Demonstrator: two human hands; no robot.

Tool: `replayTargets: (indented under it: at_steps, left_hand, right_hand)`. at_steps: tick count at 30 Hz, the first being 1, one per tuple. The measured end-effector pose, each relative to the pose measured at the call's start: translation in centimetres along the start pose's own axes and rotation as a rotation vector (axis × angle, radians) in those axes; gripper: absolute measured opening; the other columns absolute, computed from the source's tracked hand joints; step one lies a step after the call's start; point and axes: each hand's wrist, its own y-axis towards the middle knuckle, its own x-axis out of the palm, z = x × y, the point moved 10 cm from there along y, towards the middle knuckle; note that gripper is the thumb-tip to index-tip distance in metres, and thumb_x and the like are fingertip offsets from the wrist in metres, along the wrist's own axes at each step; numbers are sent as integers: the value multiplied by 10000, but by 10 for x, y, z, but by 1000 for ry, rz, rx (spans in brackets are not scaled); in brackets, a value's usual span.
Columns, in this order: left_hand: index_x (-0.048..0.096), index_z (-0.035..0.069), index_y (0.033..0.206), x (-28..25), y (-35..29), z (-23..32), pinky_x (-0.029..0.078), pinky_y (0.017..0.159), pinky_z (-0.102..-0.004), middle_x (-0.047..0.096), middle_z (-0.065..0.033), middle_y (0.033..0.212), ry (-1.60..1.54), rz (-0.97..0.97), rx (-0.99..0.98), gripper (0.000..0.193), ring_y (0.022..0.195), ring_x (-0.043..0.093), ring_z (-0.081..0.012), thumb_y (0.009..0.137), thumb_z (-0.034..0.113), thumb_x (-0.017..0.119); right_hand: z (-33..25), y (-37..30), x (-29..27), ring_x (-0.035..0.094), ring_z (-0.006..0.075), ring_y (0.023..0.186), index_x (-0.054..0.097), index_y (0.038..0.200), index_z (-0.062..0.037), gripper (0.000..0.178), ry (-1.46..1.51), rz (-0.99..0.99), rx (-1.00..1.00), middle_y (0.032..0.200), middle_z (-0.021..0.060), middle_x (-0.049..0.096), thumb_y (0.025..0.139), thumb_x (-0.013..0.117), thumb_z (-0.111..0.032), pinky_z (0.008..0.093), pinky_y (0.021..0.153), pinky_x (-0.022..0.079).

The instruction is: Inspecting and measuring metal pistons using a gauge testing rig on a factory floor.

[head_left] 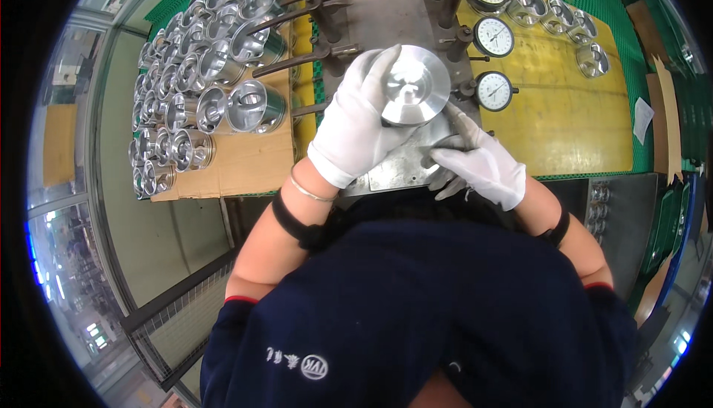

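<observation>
A shiny metal piston [417, 85] is tilted over the front of a steel gauging fixture [388, 7], its round dished crown facing up. My left hand [356, 122], in a white glove, is closed around the piston's left side. My right hand [483, 166], gloved with greyed fingertips, is just below and right of the piston. Its fingers are apart, one reaching up toward the piston's lower edge; whether it touches cannot be seen. The piston's underside is hidden.
Many pistons [256, 105] stand on cardboard [249, 159] at the left. Dial gauges [494, 91] line the fixture's right side; clamp-like arms [293, 60] line its left. More pistons [592, 59] sit on a yellow board [564, 122] at the right. A paper scrap [642, 120] lies beyond it.
</observation>
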Motion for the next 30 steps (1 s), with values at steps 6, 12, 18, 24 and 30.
replayTargets:
  at_steps: [6, 12, 18, 24, 30]
  left_hand:
    - [402, 80, 1474, 0, 1, -3, 508, 978, -435, 477, -216, 1382, 22, 15, -36, 965, 1183, 566, -400, 662, 217, 907]
    - [415, 81, 1464, 0, 2, -1, 514, 971, -434, 507, -217, 1349, 9, 26, -56, 930, 1162, 578, -406, 673, 190, 891]
    - [513, -51, 1322, 20, -18, 3, 518, 919, -342, 576, -211, 1257, -1075, -176, -871, 491, 1124, 616, -307, 863, 66, 640]
    - [495, -39, 1383, -60, 6, 21, 513, 921, -311, 615, -155, 1301, -68, 59, -281, 474, 1050, 668, -210, 948, 90, 631]
    - [593, -33, 1228, -110, -74, -117, 540, 870, -401, 685, -213, 1074, 556, 12, -573, 365, 930, 691, -325, 932, 176, 642]
  right_hand:
    - [-6, 0, 1, 705, 170, 814, 98, 1600, -61, 881, -11, 1, -9, 1020, 124, 725, 921, 646, -177, 286, 680, 584]
    - [-8, -3, 2, 715, 182, 800, 61, 1603, -80, 909, 61, -20, 67, 1084, 151, 699, 918, 654, -159, 289, 644, 610]
    - [-37, -21, -15, 644, 232, 1117, 343, 1523, -51, 679, -11, 52, -260, 1381, 190, 556, 928, 652, -154, 322, 874, 566]
    - [-64, -54, -130, 640, 306, 1126, 500, 1310, -23, 387, 280, 230, -413, 1314, 161, 605, 952, 560, -156, 419, 970, 536]
    - [41, -7, -358, 660, 266, 1037, 514, 1348, -65, 409, 434, 761, -157, 1201, 126, 643, 972, 602, -202, 453, 821, 580]
